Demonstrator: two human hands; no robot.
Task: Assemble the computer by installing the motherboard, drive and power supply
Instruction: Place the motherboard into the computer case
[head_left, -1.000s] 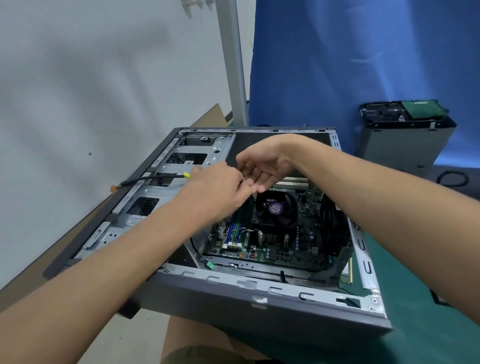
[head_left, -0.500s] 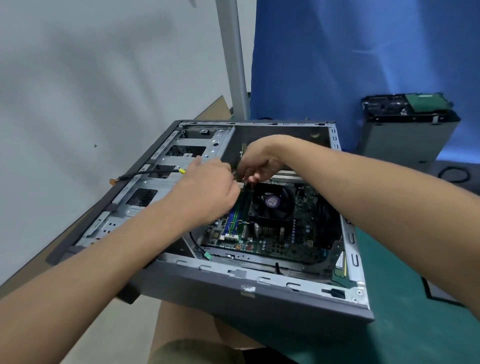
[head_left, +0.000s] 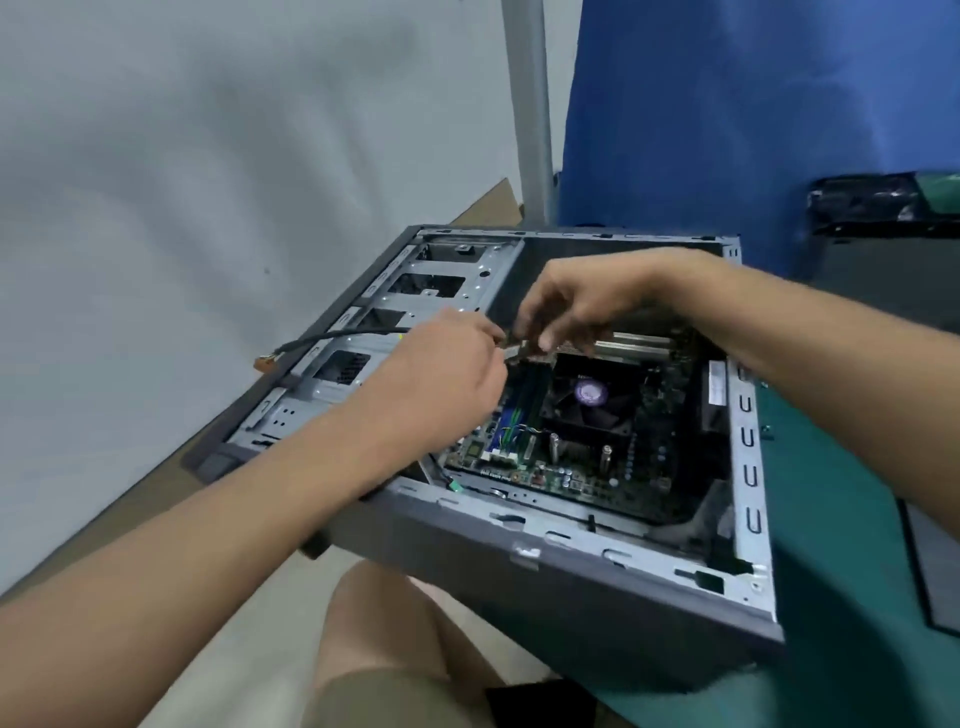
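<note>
Case (head_left: 519, 592) lies on its side on the green mat (head_left: 841, 519), open face up. Motherboard (head_left: 587, 467) is already down inside, fan (head_left: 589, 392) mid-board. Drive and PSU look not in yet. There's a dark box (head_left: 883, 208) well apart at back right, too blurred to call.

Black cable (head_left: 332, 338) runs over the drive cage (head_left: 431, 291) into my left hand (head_left: 441, 374), fingers curled round it. Right hand (head_left: 587, 301) pinches the plug (head_left: 514, 349) at the cable's end, just above the RAM slots (head_left: 524, 395). The plug is mostly hidden by my fingers, so I can't read its keying.

My read of the step: seat this lead on its header.
- Left hand feeds slack so the lead doesn't pull sideways.
- Right hand lines up the key first, then pushes straight down, no rocking.
- Route it clear of the fan blades.
- Risk: bent pins if I force it misaligned.
</note>
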